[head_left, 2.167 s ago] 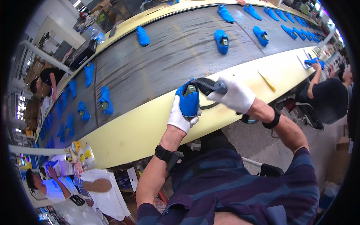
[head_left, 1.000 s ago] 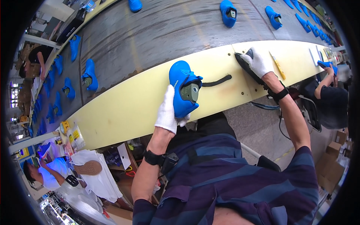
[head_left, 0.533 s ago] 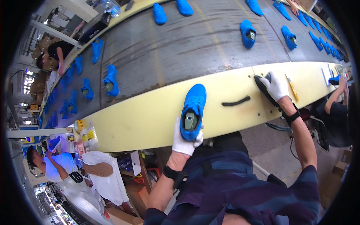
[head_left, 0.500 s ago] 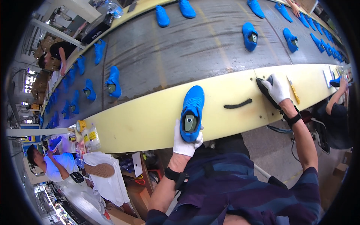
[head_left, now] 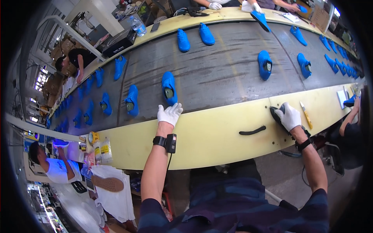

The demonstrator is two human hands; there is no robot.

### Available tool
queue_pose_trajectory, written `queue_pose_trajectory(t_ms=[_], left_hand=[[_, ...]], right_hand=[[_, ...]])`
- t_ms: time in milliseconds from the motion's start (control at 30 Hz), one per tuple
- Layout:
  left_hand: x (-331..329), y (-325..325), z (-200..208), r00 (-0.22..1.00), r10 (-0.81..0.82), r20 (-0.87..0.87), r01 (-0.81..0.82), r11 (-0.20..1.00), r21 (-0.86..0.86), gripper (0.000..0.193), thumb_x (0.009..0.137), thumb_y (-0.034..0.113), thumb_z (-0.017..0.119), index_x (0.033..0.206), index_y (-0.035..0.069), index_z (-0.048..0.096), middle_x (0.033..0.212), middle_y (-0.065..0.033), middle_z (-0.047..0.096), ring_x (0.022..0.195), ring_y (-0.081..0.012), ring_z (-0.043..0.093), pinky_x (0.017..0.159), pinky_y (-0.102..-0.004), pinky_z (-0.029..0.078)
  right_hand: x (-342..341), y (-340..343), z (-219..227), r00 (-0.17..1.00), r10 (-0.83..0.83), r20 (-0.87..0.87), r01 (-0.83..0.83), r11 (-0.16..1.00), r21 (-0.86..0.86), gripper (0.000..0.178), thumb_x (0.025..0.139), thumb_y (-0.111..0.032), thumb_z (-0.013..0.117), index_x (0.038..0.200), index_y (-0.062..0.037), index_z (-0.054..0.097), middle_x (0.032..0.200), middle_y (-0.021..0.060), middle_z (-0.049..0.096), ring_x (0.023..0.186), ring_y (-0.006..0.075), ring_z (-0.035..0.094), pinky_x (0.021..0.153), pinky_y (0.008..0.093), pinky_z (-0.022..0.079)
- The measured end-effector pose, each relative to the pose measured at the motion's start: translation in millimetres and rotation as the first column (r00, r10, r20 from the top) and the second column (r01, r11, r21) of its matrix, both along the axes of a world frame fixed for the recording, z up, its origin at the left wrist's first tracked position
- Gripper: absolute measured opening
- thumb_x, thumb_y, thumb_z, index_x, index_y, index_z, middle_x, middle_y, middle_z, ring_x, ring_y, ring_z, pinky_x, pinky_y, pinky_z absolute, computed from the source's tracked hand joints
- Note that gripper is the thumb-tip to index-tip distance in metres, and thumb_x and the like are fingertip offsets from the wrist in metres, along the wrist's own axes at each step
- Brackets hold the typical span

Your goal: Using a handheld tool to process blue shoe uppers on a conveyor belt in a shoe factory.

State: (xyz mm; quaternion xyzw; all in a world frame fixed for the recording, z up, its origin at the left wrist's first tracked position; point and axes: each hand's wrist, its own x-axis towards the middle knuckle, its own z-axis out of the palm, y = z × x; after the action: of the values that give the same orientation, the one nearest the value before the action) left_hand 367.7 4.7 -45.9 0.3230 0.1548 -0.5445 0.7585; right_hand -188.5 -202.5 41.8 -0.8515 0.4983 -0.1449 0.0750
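Note:
My white-gloved left hand (head_left: 169, 115) is open and empty, fingers stretched out, at the belt-side edge of the cream worktop. Just beyond its fingertips a blue lace-up shoe (head_left: 168, 83) lies on the grey belt, toe pointing away, a dark green piece showing in its opening. On the right of the worktop my gloved right hand (head_left: 289, 117) is closed over a long black object (head_left: 276, 112), whose kind I cannot make out because the palm covers much of it. A curved black strip (head_left: 252, 130) lies between the two hands.
A yellow-handled knife (head_left: 307, 115) lies right of my right hand. Several blue shoes stand along the conveyor belt (head_left: 210, 70). A tape roll (head_left: 93, 137) sits on the worktop's left end, near a brown sole (head_left: 108, 184) on white sheets. Other people work around the belt.
My left hand has moved forward from the worktop and let go of the blue shoe, which now lies on the belt. My right hand stays on the black object.

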Motion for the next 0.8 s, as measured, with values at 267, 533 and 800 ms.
queue_pose_trajectory(t_ms=[267,533,800], left_hand=[[-13.6,11.3,3.7,0.895,-0.221,0.387,0.21,0.975,0.071,0.07,0.112,0.04,0.049,0.163,0.0,0.024,0.161,-0.0252,0.045,0.137,-0.0473,0.057,0.101,-0.0571,0.054],[-121.2,-25.8,6.6,-0.33,-0.647,0.687,-0.157,0.756,0.636,0.06,0.102,0.029,0.064,0.149,-0.004,0.048,0.147,-0.0232,0.059,0.125,-0.047,0.065,0.103,-0.0575,0.053],[-185.5,-24.9,5.2,-0.855,-0.333,0.397,-0.113,0.868,0.484,0.073,0.093,0.033,0.071,0.152,-0.003,0.046,0.16,-0.0274,0.042,0.154,-0.0452,0.031,0.13,-0.0585,0.016]], right_hand=[[-4.6,0.2,11.4,0.995,-0.053,0.085,0.048,0.997,0.066,0.038,0.094,-0.042,0.076,0.093,-0.0057,0.067,0.083,0.0212,0.073,0.08,0.0425,0.073,0.073,0.0505,0.057],[1.4,2.1,19.8,0.998,-0.049,0.038,0.045,0.994,0.097,0.041,0.093,-0.047,0.075,0.095,-0.0061,0.07,0.084,0.0195,0.074,0.081,0.0409,0.074,0.074,0.0486,0.058],[-6.3,-18.6,8.9,0.975,-0.071,0.212,0.036,0.986,0.165,0.051,0.089,-0.042,0.081,0.116,-0.0006,0.07,0.102,0.0203,0.076,0.096,0.0356,0.075,0.086,0.0425,0.059]])
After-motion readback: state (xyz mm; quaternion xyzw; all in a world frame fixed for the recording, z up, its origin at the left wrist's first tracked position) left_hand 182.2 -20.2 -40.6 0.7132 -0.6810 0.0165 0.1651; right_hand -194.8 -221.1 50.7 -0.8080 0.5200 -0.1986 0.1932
